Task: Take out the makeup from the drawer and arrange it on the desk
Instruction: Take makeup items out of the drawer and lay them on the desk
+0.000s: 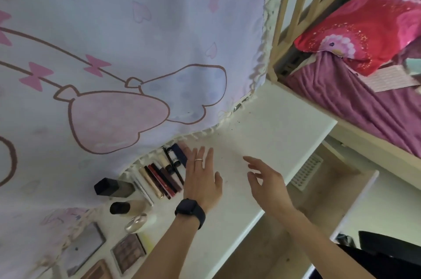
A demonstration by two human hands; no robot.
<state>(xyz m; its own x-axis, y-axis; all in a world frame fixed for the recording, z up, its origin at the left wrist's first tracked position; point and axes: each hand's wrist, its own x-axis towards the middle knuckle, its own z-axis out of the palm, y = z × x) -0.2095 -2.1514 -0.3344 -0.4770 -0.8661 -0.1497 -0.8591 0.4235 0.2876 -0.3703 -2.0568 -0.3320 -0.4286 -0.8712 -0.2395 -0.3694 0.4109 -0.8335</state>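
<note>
Three palettes point(128, 250) and two bottles point(114, 187) sit on the desk point(262, 132).

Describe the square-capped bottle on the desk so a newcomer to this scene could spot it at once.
Find the white desk below the pastel curtain, where makeup lies along the fringed hem. Just left of the row of slim pencils and tubes lies the dark bottle, on its side. Unlike the round-capped bottle next to it, it is boxy, with a black square cap.

Black smartwatch point(190, 212) on wrist, thin ring point(198, 160), possibly silver, on left hand point(201, 178), bare forearms point(159, 253)
</note>
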